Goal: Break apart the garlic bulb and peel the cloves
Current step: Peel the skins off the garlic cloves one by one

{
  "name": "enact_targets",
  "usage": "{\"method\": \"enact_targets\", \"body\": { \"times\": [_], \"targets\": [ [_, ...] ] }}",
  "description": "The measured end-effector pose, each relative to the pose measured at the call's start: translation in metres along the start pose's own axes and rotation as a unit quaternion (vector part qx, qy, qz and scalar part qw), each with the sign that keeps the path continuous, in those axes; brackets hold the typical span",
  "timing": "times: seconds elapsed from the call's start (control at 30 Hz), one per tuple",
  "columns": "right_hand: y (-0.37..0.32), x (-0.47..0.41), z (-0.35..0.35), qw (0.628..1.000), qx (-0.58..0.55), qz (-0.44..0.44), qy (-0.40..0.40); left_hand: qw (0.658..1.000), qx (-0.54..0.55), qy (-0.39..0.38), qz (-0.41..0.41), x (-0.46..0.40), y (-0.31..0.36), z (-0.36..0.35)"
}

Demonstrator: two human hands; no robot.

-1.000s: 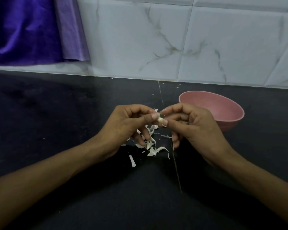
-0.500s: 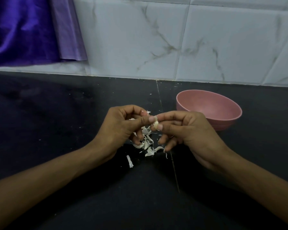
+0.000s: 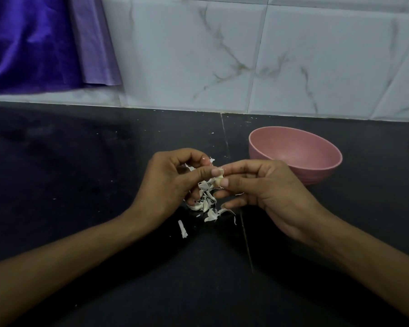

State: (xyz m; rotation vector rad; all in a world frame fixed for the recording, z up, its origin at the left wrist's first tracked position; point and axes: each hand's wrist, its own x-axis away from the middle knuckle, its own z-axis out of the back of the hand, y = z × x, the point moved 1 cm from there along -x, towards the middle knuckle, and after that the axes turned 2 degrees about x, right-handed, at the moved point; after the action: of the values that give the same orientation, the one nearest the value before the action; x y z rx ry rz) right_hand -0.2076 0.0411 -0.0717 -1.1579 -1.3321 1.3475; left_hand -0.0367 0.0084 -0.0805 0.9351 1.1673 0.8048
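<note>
Both hands pinch one garlic clove [image 3: 219,180]: right hand [image 3: 267,192] fingers hold it, left hand [image 3: 175,182] thumb works the skin. Likely slip: the smooth clove squirts free into the peel scraps [image 3: 207,204] on the worktop [image 3: 80,173], missing the pink bowl [image 3: 295,154].

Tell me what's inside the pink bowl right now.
The visible inside of the pink bowl shows nothing in it. Its near wall and the right hand hide the near part of the bottom, so cloves there can't be ruled out.

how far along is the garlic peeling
Done: a pile of peels lies on the dark counter, so some peeling has happened. In hand: the left hand and right hand pinch one clove between their fingertips. Left: I cannot tell; the pink bowl shows no cloves in its visible part.
</note>
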Motion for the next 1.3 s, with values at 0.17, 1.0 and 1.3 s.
{"method": "enact_targets", "body": {
  "times": [0.17,1.0,1.3],
  "targets": [
    [-0.0006,0.0002,-0.0010,0.999,-0.039,-0.014,-0.013,0.998,-0.039,-0.001,-0.046,-0.0005,-0.0019,0.0002],
    [-0.0039,-0.0026,0.0026,0.995,-0.095,0.008,-0.006,0.999,-0.006,0.006,-0.043,-0.0024,-0.0027,0.0023],
    [-0.0027,-0.0031,0.0030,0.998,-0.034,0.051,0.016,0.999,-0.022,-0.021,-0.045,0.0002,-0.0002,0.0010]
  ]
}}
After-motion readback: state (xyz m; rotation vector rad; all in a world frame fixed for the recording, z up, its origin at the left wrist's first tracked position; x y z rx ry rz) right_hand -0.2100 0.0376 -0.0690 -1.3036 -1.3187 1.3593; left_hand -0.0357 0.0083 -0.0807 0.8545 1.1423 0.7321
